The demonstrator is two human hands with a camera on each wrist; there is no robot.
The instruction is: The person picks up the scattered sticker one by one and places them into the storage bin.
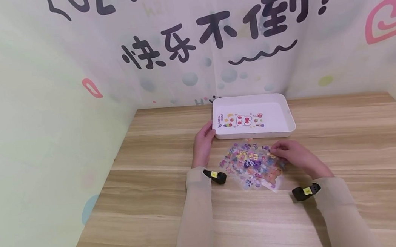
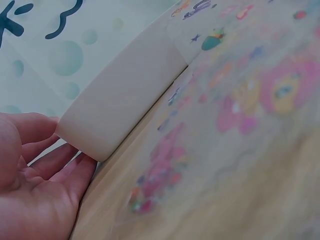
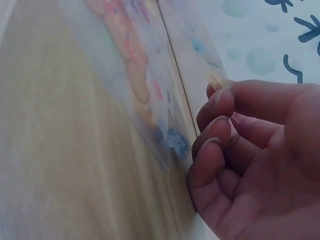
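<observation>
I judge the sticker pile [image 1: 251, 163] barely begun; right hand [image 1: 296, 155] pinches a yellowish bit [image 3: 216, 80], relaxed left hand [image 1: 202, 145] touches tray [image 1: 253, 135]

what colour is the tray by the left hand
The tray is white, with a colourful cartoon print inside; best seen in the head view.

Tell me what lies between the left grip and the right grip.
The head view shows a loose pile of transparent, multicoloured sticker sheets on the wood-grain table between the left grip and right grip.
</observation>
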